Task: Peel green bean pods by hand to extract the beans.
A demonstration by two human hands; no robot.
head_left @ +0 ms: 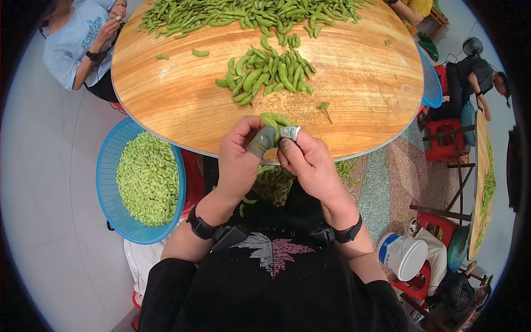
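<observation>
Over the table's (182,99) near edge, the left hand (237,155) is pinching green pods (272,119) under a grey-covered thumb, and the right hand (311,163), its fingers drawn close together, is holding them from the other side. A blue basin (105,182) of shelled beans (148,180) is sitting at the person's left, while a small pile (268,74) is lying beyond the hands and a larger heap (243,12) is covering the far side.

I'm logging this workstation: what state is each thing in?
Left hand: pinching green pods, thumb covered.
Right hand: closed, fingertips at those pods.
Green pods: held; whether split, unclear.
Near pod pile: loosely heaped, unshelled.
Far pod pile: spread wide, unshelled.
Leafy sprig: loose on the table.
Blue basin: holding shelled beans.
</observation>
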